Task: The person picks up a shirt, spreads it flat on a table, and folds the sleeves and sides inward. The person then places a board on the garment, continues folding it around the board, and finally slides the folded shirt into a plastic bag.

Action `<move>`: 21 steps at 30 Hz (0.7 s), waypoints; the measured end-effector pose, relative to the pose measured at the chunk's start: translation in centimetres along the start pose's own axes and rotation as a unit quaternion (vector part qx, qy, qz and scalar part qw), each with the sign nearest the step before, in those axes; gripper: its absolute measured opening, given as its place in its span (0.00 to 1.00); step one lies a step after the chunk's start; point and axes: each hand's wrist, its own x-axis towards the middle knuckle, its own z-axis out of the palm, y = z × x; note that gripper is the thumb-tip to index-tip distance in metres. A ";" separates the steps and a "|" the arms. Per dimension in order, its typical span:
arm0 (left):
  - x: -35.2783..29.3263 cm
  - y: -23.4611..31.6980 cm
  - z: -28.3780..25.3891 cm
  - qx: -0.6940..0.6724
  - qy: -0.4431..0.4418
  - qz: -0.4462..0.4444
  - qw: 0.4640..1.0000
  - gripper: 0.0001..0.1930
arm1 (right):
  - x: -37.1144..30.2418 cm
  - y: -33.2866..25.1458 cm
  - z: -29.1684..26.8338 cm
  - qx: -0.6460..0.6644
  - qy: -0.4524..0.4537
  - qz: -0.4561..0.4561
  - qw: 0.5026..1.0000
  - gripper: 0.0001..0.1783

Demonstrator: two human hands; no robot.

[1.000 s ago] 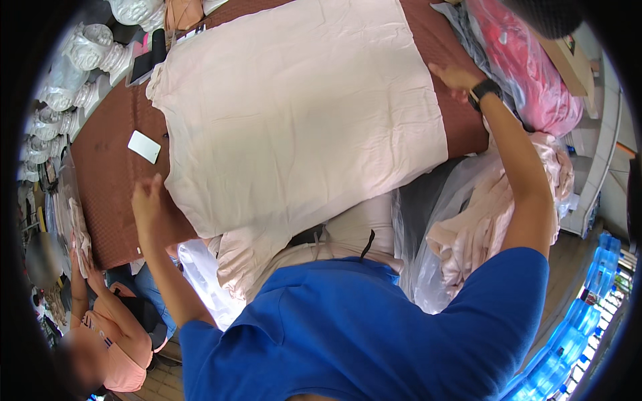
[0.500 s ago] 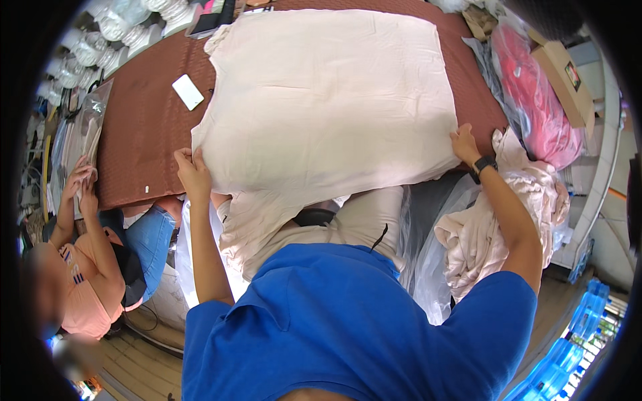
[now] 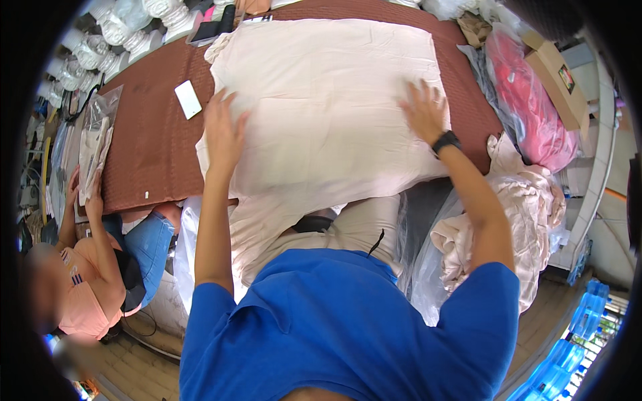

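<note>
A cream garment [image 3: 328,107] lies spread over the brown-covered table [image 3: 154,147], its near part hanging over the edge into my lap. My left hand [image 3: 224,130] rests open on its left side, fingers apart. Toward the right edge of the cloth, my right hand [image 3: 424,113] is open with spread fingers, slightly blurred, a dark watch on the wrist. Neither hand grips anything. Faint creases run across the middle of the fabric.
A white phone [image 3: 188,99] lies left of the garment. Crumpled cream cloth [image 3: 518,220] is piled at my right, below a plastic-wrapped red bundle [image 3: 525,100] and a cardboard box [image 3: 558,83]. At the left a co-worker [image 3: 90,281] handles folded cloth in plastic [image 3: 93,154].
Both hands have let go of the garment's near side edges and moved forward and inward onto its surface. The co-worker's hands have moved lower on the folded cloth.
</note>
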 end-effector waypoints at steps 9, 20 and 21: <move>0.9 -3.0 8.5 0.134 -0.117 -0.014 0.984 0.40 | 0.5 -2.4 1.8 0.142 -0.081 0.140 0.977 0.45; -2.8 6.0 7.0 0.086 -0.169 0.091 0.978 0.38 | -0.2 10.2 -5.7 0.088 -0.272 0.314 0.905 0.46; -2.8 5.6 6.8 0.088 -0.164 0.089 0.978 0.38 | 1.4 12.2 -8.9 0.039 -0.301 0.265 0.915 0.42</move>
